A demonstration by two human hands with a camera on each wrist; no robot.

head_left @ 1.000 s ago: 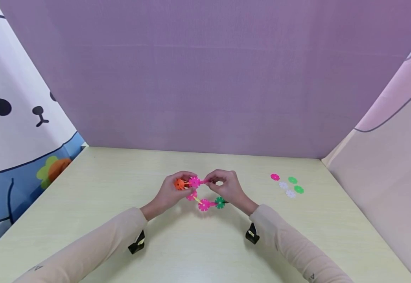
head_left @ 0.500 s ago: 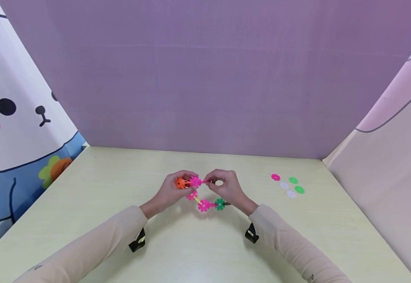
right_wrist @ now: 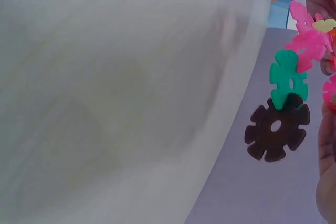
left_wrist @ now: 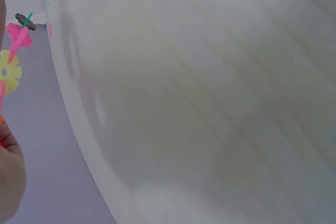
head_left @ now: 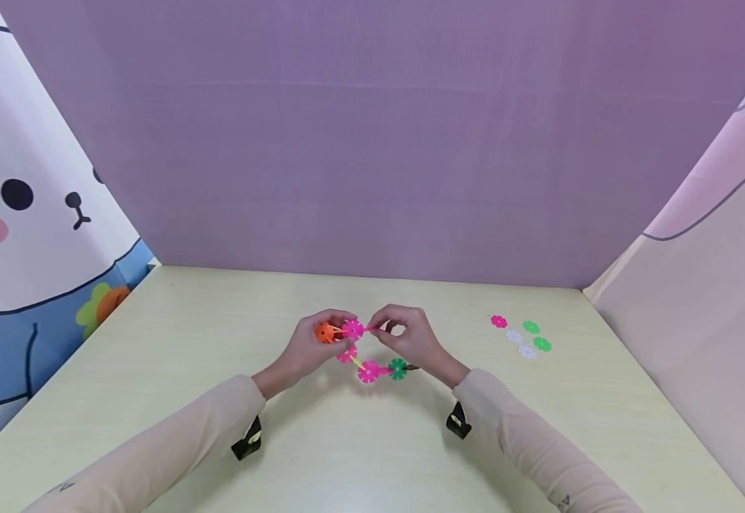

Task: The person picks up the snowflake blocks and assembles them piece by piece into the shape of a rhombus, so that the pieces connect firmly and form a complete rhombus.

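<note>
A chain of interlocking snowflake discs hangs between the two hands, curving down above the table. My left hand (head_left: 308, 349) grips it by an orange disc (head_left: 325, 333) and a bright pink disc (head_left: 353, 328), thumb in front. Fingertips of my right hand (head_left: 410, 338) pinch a pink disc seen edge-on, joined at the right of that pink one. Lower down, the chain runs through more pink discs (head_left: 368, 372) to a green disc (head_left: 398, 369). In the right wrist view a dark brown disc (right_wrist: 276, 129) ends it. A yellow disc (left_wrist: 9, 72) shows in the left wrist view.
Several loose discs lie flat on the table at the right: a pink disc (head_left: 498, 322), two light green discs (head_left: 542, 344) and two white discs (head_left: 527, 352). A purple panel (head_left: 372, 142) rises behind the pale wooden table (head_left: 218, 299), with printed cloths at both sides.
</note>
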